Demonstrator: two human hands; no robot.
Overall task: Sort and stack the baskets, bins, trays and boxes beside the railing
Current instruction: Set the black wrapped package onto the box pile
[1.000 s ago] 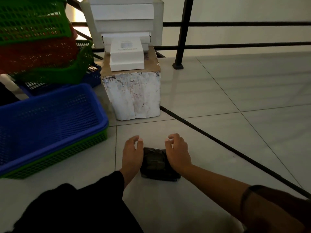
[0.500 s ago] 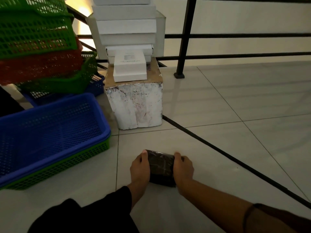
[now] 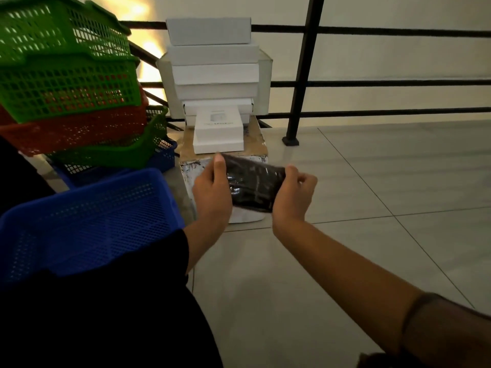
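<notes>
A small dark box is held off the floor between both hands, the left hand and right hand gripping its ends, just in front of the stacked white boxes. If it is set carelessly on that tall stack, the pile could be toppled toward the railing.

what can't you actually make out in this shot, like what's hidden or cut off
Head view, the only one:
- Dark wrapped packet: contents and any label unreadable, dim and glossy.
- Left hand and right hand: most fingers hidden behind the packet.
- Small white box: print on top too small to read.
- Blue basket: near part covered by the dark sleeve.
- Stacked baskets: cut off by the left edge.
</notes>
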